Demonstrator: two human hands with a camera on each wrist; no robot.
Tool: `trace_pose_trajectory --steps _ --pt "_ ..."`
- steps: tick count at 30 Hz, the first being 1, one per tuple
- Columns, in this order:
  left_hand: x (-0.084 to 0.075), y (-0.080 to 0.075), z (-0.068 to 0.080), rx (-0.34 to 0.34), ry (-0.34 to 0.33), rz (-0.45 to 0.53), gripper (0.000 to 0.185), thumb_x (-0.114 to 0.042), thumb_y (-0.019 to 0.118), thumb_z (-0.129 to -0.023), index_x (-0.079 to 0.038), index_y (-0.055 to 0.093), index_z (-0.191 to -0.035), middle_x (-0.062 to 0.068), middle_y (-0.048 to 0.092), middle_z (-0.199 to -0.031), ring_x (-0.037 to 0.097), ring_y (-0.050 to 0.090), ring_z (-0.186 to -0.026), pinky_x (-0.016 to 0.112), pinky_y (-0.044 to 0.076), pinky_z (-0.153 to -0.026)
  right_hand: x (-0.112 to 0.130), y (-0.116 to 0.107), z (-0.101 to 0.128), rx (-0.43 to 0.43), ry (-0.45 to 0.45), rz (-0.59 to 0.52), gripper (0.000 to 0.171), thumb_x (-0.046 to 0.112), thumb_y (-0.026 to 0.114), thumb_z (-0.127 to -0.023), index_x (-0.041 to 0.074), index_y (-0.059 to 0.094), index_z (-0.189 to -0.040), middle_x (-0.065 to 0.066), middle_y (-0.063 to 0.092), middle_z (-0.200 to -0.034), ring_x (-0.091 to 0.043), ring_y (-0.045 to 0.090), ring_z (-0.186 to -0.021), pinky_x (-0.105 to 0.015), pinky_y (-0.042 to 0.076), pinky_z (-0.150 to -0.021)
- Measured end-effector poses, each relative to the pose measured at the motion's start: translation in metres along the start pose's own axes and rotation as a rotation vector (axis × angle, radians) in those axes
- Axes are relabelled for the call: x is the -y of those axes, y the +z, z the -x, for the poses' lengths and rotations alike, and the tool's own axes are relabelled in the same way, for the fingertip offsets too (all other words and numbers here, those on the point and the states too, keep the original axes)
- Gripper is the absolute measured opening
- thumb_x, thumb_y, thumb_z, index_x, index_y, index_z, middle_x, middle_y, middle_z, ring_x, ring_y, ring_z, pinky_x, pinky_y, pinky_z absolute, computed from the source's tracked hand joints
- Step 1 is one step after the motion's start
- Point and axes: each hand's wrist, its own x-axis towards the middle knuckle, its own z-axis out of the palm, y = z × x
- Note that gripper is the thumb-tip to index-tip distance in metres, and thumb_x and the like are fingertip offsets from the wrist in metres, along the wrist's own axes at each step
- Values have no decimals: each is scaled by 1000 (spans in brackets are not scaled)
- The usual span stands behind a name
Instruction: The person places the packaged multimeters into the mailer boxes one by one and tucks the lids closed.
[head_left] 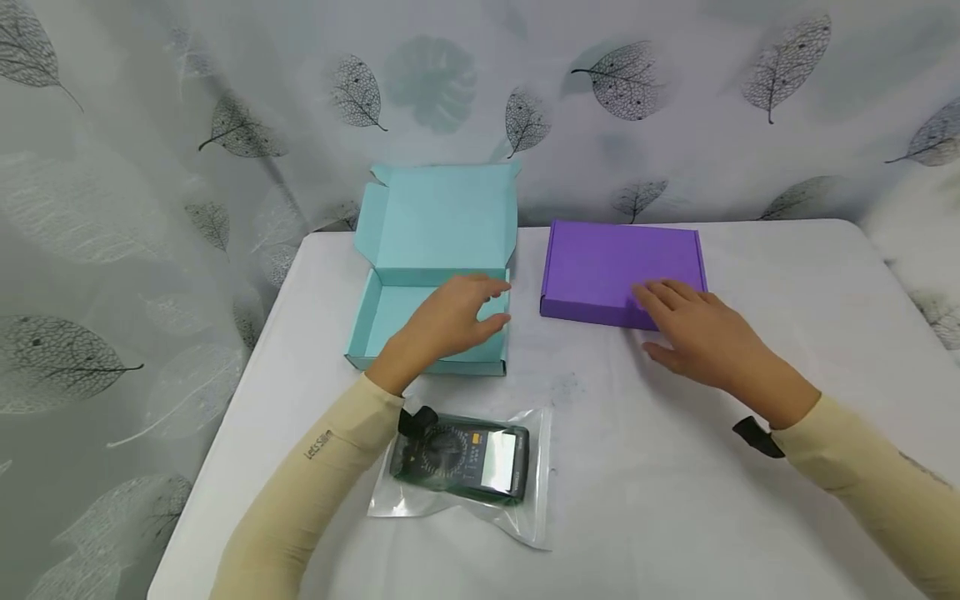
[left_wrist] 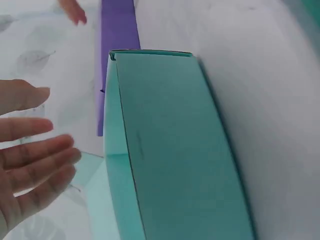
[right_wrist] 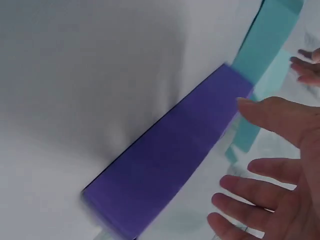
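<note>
On the white-covered bench (head_left: 675, 500) the teal mailer box (head_left: 431, 275) stands with its lid up and its tray bare, while the purple mailer box (head_left: 622, 267) just beside it is closed. The bagged multimeter (head_left: 468, 458) lies near the front edge, well apart from both boxes, so packing looks barely begun. The left hand (head_left: 450, 321) hovers over the teal tray with fingers relaxed, gripping nothing, and the right hand (head_left: 693, 329) is spread flat, fingertips at the purple box's front edge.
</note>
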Motion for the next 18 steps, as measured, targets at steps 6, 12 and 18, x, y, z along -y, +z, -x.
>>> trace_pose_trajectory --steps 6,12,18 --pt "-9 6 31 167 136 26 39 -20 72 -100 1 66 -132 10 74 -110 23 70 -101 37 55 -88 22 -2 -7 -147 -111 -59 74 18 84 -85 -7 52 -146 -26 55 -144 -46 53 -130 -66 48 -93" --pt "-18 17 70 161 206 -31 42 -19 72 -99 0 64 -136 10 66 -127 24 64 -115 38 54 -94 25 3 -16 -194 -138 -122 72 15 85 -83 -7 54 -144 -26 56 -143 -47 53 -129 -67 48 -93" --pt "-26 32 98 198 257 -79 54 -37 75 -96 -2 64 -136 10 63 -132 24 63 -118 36 51 -100 36 13 -34 -141 -119 -186 64 17 82 -87 -6 57 -141 -24 59 -140 -45 55 -127 -65 47 -97"
